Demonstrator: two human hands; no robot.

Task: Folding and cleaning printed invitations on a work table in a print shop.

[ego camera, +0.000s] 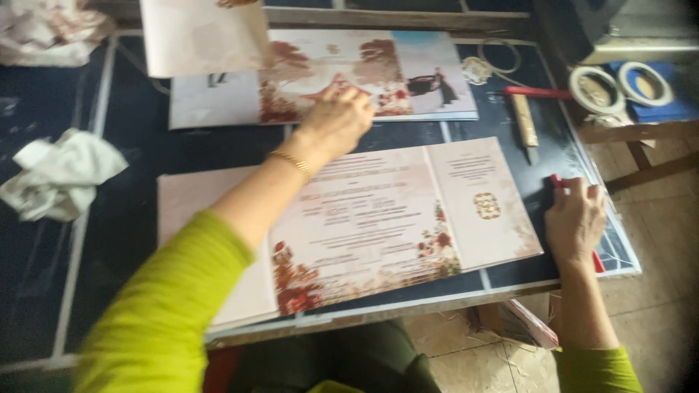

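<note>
Near card: a big flat printed card [393,225] with red flowers lies on the dark table [131,240], right in front of the person. Its long side runs left to right, tilted a little up on the right.
Far card: a second printed card [320,80] with a picture lies further back, near the top edge of the near card. Its long side runs left to right too.
Left hand: the left hand [336,120] reaches forward across the near card. It rests where the two cards nearly meet, with the fingers curled down on the far card's lower edge. I cannot tell if it pinches the card or only presses on it.
Left arm: it is stretched out long, in a green sleeve [164,313], with a gold bracelet [291,161] at the wrist.
Right hand: the right hand [575,218] lies palm down on the table, just beside the right end of the near card. Its fingers are bent over a red tool [557,180]. The tool is mostly hidden, so I cannot tell if the grip is tight.
Nearer hand: the right hand is closer to the near card's right end; the left hand is closer to the far card.
Around: a white cloth [62,175] sits far left. Two tape rolls [619,87] and a wooden-handled tool [524,120] sit at the back right.
</note>
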